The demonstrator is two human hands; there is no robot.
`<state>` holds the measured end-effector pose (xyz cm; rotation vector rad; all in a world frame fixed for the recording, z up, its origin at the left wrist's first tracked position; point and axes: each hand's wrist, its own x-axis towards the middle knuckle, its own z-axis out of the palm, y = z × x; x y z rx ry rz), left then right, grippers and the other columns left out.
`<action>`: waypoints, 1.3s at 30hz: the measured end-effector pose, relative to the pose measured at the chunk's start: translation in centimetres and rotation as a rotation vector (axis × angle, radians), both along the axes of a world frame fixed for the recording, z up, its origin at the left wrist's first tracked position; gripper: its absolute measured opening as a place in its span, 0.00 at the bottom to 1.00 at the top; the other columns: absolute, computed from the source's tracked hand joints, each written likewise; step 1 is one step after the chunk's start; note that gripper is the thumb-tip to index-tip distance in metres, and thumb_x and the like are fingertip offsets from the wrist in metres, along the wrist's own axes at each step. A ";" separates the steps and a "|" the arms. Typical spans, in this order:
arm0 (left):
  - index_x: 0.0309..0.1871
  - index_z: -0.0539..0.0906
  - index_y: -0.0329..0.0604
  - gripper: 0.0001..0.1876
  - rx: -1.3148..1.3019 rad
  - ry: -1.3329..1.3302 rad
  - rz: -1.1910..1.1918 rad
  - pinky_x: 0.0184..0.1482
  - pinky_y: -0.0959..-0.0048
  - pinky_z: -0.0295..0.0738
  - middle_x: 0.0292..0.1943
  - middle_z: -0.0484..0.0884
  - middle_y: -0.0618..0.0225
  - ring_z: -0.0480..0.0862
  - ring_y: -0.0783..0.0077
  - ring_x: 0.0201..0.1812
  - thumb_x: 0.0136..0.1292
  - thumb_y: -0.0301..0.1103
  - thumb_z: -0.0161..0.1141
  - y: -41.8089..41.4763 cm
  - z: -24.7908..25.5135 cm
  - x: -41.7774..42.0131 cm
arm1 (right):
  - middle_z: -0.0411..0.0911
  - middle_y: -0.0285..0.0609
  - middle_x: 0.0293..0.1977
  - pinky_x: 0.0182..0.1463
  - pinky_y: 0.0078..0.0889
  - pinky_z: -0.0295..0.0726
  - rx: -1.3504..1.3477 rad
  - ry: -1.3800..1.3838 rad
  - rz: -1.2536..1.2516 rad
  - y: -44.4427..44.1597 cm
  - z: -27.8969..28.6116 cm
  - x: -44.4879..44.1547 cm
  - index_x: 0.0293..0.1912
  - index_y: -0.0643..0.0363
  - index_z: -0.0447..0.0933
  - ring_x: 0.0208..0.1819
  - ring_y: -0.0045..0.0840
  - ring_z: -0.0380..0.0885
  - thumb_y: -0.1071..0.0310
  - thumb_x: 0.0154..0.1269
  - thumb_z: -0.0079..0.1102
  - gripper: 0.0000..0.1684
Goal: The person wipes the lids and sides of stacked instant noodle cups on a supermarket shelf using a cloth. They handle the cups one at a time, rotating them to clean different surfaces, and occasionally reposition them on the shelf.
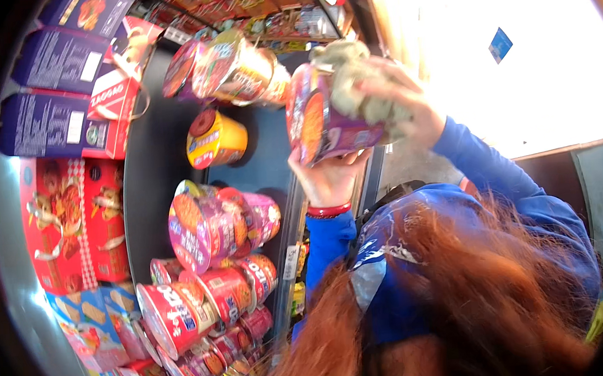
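Observation:
My left hand (330, 178), with a red bracelet at the wrist, holds a purple instant noodle cup (311, 122) from below. The cup lies tilted and shows a picture of noodles. In my right hand (417, 107) is a bunched grey-green cloth (349, 82), blurred by motion, which lies against the cup's side. The cloth hides part of the cup and some of my right fingers. Both hands are just off the edge of a dark shelf (265, 161). A yellow cup (225, 141) with a brown top stands alone on that shelf, nearest the held cup.
Stacked noodle cups (241, 69) stand at one end of the shelf. Purple cups (207, 228) and red-and-white cups (179, 317) crowd the other. Dark blue boxes (61, 121) and red gift boxes (75, 219) line another shelf. Packets (290, 23) hang beyond. My hair (444, 283) covers the lower view.

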<state>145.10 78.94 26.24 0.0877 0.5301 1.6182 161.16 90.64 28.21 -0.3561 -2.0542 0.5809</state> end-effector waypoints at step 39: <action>0.56 0.67 0.32 0.31 -0.403 0.674 1.188 0.47 0.61 0.77 0.49 0.76 0.55 0.80 0.59 0.44 0.59 0.51 0.55 1.3 3.8 -23.0 | 0.68 0.46 0.56 0.65 0.27 0.55 -0.633 -0.109 0.071 0.5 -7.2 2.6 0.57 0.63 0.68 0.61 0.31 0.62 0.85 0.35 0.48 0.40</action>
